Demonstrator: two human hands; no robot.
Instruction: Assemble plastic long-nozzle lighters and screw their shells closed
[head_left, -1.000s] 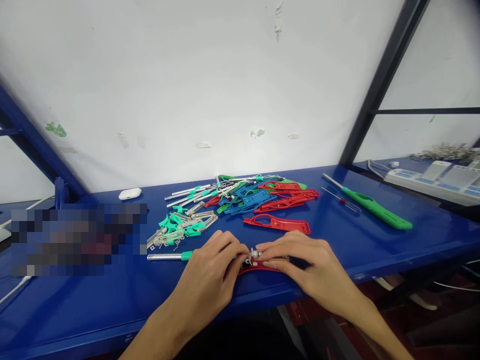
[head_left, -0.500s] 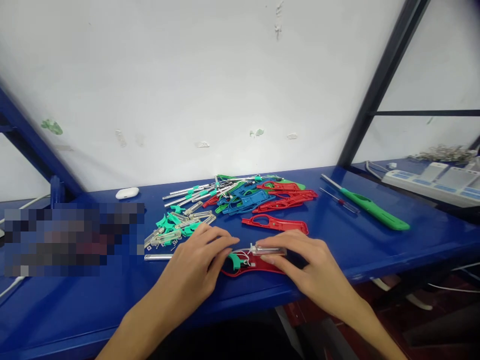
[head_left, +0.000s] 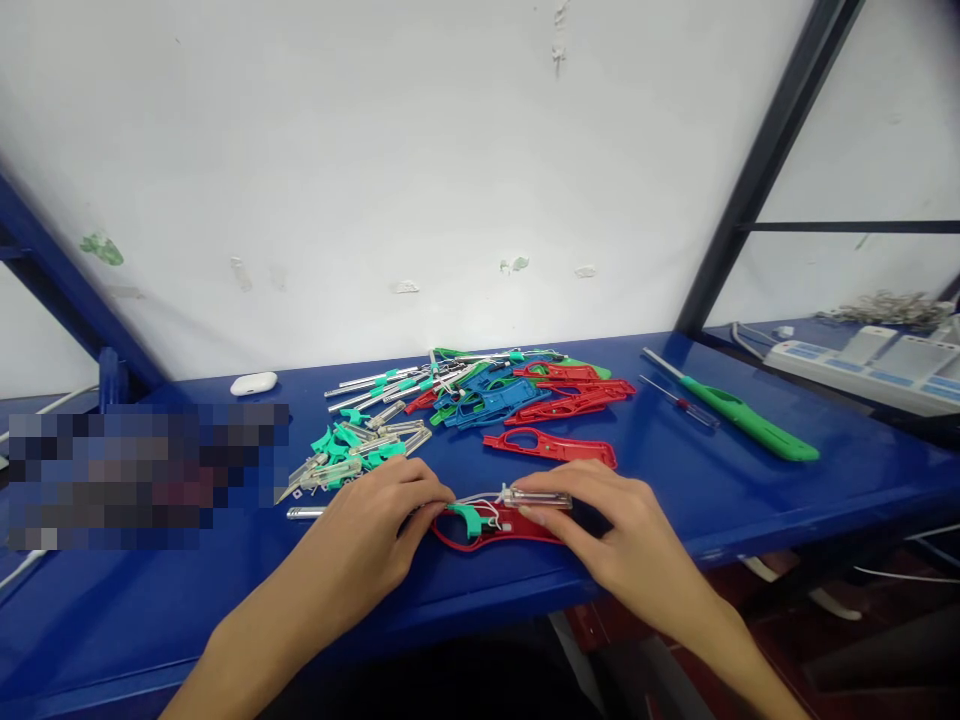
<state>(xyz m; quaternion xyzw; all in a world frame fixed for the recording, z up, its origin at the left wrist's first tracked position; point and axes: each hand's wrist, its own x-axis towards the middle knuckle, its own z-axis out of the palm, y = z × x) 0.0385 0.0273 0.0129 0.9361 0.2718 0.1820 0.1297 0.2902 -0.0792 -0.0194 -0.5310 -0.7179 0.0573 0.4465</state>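
Note:
A red lighter shell half [head_left: 495, 527] lies near the front edge of the blue table [head_left: 675, 480], with a teal trigger and thin white wires in it. My right hand [head_left: 600, 520] pinches a clear gas cartridge [head_left: 536, 498] down against the shell. My left hand [head_left: 367, 540] rests curled at the shell's left end, fingertips on a metal tube with a teal collar [head_left: 306, 513] and the shell's nose. Both hands are closed on these parts.
Behind lie another red shell [head_left: 551, 447], a heap of red, blue and green shells [head_left: 517, 392], metal tubes and teal clear parts [head_left: 360, 445]. A finished green lighter [head_left: 739, 418], a small screwdriver [head_left: 679, 402], white earbud case [head_left: 253, 383] and power strips [head_left: 862, 360] sit farther off.
My left hand has slid left and back along the shell, uncovering the teal trigger and wires. The right hand keeps the cartridge pressed in place.

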